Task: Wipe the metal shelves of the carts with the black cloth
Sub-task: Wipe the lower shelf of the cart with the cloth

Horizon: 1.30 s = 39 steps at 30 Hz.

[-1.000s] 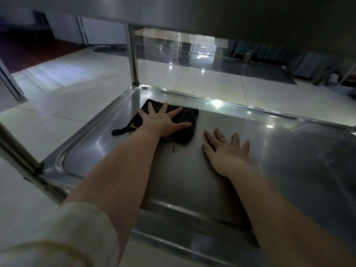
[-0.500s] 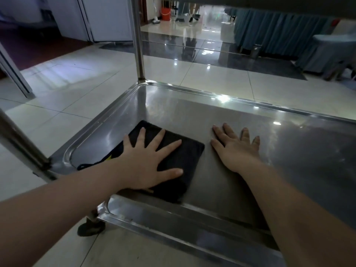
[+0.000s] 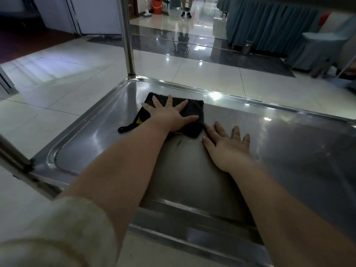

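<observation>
Where the black cloth (image 3: 194,109) lies: flat on the metal shelf (image 3: 289,145) of the cart, in its far left part, near the far rim and the upright post (image 3: 127,35) at that corner
Left hand (image 3: 171,116): palm down on the middle of the cloth, pressing it onto the steel
Left fingers (image 3: 170,102): straight and spread wide, thumb pointing right, none curled round the fabric
Cloth shape: folded to a rough rectangle; a thin strap loop (image 3: 125,129) trails out to the left beside the wrist, with a small yellow tag (image 3: 139,121) next to it
Right hand (image 3: 229,149): palm down on bare steel, to the right of the cloth and nearer the person
Right fingers (image 3: 236,132): straight and a little apart, holding nothing; the forefinger lies just beside the cloth's near right corner, and I cannot tell whether they touch
Shelf: shallow stainless tray with a raised rim and rounded corners, glare spots along the far edge
Sleeve (image 3: 57,232): cream, pushed up the left forearm, low on the left
Floor (image 3: 57,78): glossy pale tiles crossed by a dark band
Background: orange bucket (image 3: 157,6), another person's dark shoes (image 3: 185,14), teal skirted tables (image 3: 269,22), a covered chair (image 3: 317,47), a small metal bin (image 3: 247,47)
</observation>
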Each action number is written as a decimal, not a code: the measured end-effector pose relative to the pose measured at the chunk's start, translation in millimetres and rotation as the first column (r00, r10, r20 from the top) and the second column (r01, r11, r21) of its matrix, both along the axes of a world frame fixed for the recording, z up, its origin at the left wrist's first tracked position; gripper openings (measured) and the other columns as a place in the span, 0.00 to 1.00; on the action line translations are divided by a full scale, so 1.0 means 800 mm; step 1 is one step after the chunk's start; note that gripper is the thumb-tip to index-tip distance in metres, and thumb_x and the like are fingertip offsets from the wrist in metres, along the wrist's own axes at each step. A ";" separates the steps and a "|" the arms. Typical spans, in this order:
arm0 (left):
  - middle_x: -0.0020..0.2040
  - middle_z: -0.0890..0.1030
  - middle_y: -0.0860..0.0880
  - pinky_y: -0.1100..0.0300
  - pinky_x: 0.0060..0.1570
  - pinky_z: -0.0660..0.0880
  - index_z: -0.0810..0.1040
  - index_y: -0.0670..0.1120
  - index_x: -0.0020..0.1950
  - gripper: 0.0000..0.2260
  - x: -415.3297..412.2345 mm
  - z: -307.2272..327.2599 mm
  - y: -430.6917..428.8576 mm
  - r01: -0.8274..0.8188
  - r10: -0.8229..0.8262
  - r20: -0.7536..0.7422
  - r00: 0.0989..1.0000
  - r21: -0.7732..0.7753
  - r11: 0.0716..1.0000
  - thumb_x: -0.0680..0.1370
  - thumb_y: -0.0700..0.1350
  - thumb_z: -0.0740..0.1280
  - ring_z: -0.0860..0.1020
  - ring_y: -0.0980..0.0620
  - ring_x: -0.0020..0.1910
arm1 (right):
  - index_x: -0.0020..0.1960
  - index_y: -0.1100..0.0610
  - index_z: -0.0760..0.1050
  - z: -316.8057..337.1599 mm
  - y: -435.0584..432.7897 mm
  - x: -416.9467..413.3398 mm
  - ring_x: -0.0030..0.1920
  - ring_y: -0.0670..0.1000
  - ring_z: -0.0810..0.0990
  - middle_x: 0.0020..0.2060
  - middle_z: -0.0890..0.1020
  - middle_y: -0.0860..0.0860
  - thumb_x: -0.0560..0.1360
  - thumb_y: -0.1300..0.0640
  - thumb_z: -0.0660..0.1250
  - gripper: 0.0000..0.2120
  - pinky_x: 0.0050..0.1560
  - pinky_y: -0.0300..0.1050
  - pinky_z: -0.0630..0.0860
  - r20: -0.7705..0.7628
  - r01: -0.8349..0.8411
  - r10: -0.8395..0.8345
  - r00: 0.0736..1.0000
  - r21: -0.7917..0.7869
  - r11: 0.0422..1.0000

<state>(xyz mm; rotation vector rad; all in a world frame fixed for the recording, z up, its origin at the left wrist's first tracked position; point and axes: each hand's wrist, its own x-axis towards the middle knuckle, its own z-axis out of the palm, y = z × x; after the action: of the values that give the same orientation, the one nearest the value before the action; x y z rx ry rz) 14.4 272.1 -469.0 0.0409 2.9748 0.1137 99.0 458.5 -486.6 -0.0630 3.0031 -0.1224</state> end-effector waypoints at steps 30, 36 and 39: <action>0.81 0.41 0.58 0.33 0.72 0.35 0.41 0.73 0.75 0.40 0.213 -0.001 -0.147 -0.036 0.035 0.029 0.999 0.031 0.999 0.64 0.81 0.45 0.38 0.42 0.79 | 0.78 0.35 0.39 0.015 0.008 0.013 0.78 0.62 0.37 0.79 0.40 0.41 0.81 0.35 0.41 0.27 0.72 0.71 0.34 0.090 0.011 -0.011 0.996 -0.004 1.000; 0.81 0.40 0.58 0.31 0.71 0.35 0.40 0.73 0.75 0.41 0.217 0.001 -0.140 -0.029 0.028 0.037 0.999 0.035 0.999 0.63 0.81 0.44 0.37 0.41 0.78 | 0.77 0.36 0.34 0.022 -0.088 0.022 0.78 0.57 0.33 0.78 0.34 0.42 0.83 0.40 0.44 0.27 0.75 0.66 0.36 -0.056 -0.162 0.157 0.986 -0.110 0.981; 0.81 0.39 0.58 0.31 0.71 0.35 0.40 0.73 0.75 0.42 0.219 0.003 -0.138 -0.032 0.029 0.055 0.998 0.039 0.999 0.63 0.82 0.45 0.36 0.41 0.78 | 0.79 0.38 0.38 0.011 -0.112 0.011 0.78 0.61 0.37 0.79 0.39 0.44 0.83 0.40 0.41 0.26 0.74 0.68 0.38 0.029 -0.117 0.119 0.992 -0.083 0.990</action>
<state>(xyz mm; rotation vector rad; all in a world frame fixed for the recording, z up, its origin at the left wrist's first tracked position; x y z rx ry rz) 189.7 161.5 -466.9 -0.0027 2.9191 0.1755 107.5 369.1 -477.5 -0.2441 2.9506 -0.2306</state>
